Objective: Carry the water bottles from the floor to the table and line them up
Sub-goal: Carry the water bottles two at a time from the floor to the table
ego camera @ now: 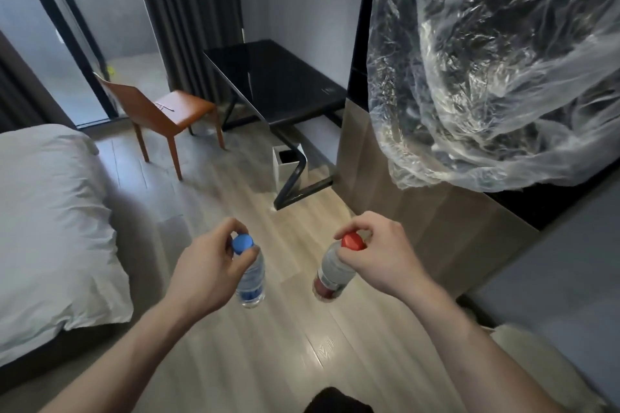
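Note:
My left hand [204, 265] grips a clear water bottle with a blue cap [252, 281] by its neck, hanging upright above the wooden floor. My right hand [379, 255] holds a second clear bottle with a red cap and red label [330, 275] the same way, slightly tilted. Both bottles are carried in the air, side by side, about a hand's width apart. The black glossy table [275, 83] stands ahead against the wall, its top bare.
An orange chair [161, 110] stands left of the table. A white bin [285, 164] sits by the table's black leg. A bed with white bedding [50, 228] fills the left. A cabinet with crumpled clear plastic [486, 77] is on the right.

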A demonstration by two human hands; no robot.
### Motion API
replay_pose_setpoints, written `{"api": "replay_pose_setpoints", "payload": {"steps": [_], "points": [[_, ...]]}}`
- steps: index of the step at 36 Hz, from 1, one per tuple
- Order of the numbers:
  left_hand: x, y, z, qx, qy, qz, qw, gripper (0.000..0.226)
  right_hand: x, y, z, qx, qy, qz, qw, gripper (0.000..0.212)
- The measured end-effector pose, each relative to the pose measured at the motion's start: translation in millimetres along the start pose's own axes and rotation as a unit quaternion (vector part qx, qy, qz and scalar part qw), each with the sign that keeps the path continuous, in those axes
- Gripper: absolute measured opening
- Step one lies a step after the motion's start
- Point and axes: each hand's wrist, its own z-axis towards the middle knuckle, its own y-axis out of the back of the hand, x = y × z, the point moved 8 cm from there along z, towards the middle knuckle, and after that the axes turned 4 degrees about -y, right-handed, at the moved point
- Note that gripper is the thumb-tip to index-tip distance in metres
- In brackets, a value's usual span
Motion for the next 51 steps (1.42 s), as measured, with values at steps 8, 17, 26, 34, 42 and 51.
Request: {"api": "replay_pose_setpoints", "payload": {"steps": [8,17,26,34,42,51], "points": [[40.4,13.0,110.1,0.007,0.001,-0.006,1.0,0.02,28.3,-32.0,108.3,0.018,-0.003,-0.014,1.0,0.011],[84.8,29.1,250.0,-0.018,0.026,-0.015,0.999,0.015,50.5,-68.5,270.7,0.048,0.016,-0.051,0.997,0.011],[113.0,74.4,371.2,-0.084,0.036,-0.018,0.996,0.018,110.7,-95.7,418.7,0.087,0.074,-0.058,0.992,0.012],[155.3,100.2,480.3,-0.098,0.046,-0.019,0.994,0.018,152.2,-124.1,527.7,0.099,0.07,-0.033,0.992,0.014],[218.3,111.2,600.7,-0.062,0.022,-0.049,0.997,0.018,189.5,-178.0,635.2,0.096,0.055,-0.056,0.992,0.012],[261.2,144.1,755.7,-0.062,-0.035,-0.017,0.997,0.016,222.9,-207.7,748.3,0.049,0.005,-0.025,0.998,0.014]]}}
